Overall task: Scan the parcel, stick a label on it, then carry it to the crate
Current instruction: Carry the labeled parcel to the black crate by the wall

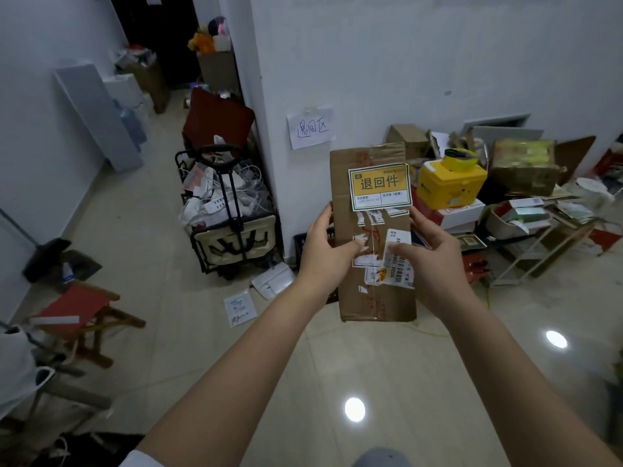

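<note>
Both hands are holding the parcel (pixel 372 230) out in front — left hand (pixel 325 246) closed on its left edge, right hand (pixel 428 257) on its right, thumb pinning a label (pixel 397 261). Its long axis is running near to far, toward the dark crate (pixel 301 246) just beyond the left grip.

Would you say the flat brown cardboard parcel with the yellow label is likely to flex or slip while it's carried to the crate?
The flat brown cardboard parcel probably stays stiff: it keeps its shape though held only mid-length. It seems light, since the left hand and right hand grip loosely. Peeling stickers suggest a slightly slick face.
</note>
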